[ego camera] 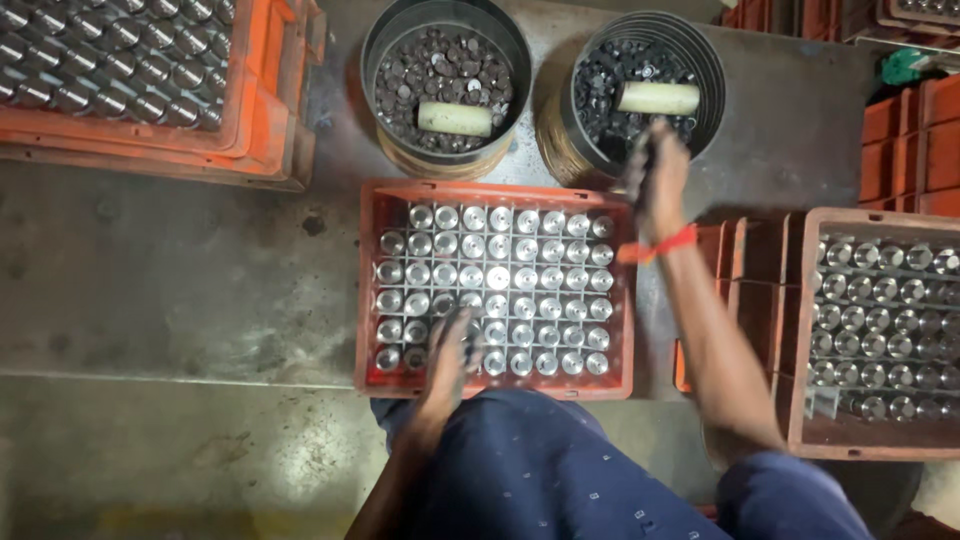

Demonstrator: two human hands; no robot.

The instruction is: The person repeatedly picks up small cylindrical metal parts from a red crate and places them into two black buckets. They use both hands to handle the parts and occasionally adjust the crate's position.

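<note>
Your knees in dark blue patterned trousers point(540, 470) filled the bottom of the head view, pressed up against the near wall of the orange crate point(372, 290) on the metal floor point(170, 290). That crate's grid held rows of upright shiny metal cylinders point(520, 275), nearly every cell filled. Your left hand point(450, 355) rested over the crate's near rows, fingers curled down among the cylinders; blur kept me from telling whether it gripped one. Your right hand point(655, 180), a red thread point(660, 245) tied at the wrist, reached to the near rim of the right black bucket point(700, 50), fingers bunched around something dark and small, though I could not tell what. That bucket held small dark metal parts point(610, 90) and a pale cylindrical roller point(657, 97). You had a second black bucket point(385, 40) just beside it on the left, with similar contents. 2 more orange crates of cylinders sat apart, 1 at far left point(270, 110) and 1 at right point(800, 330).
</note>
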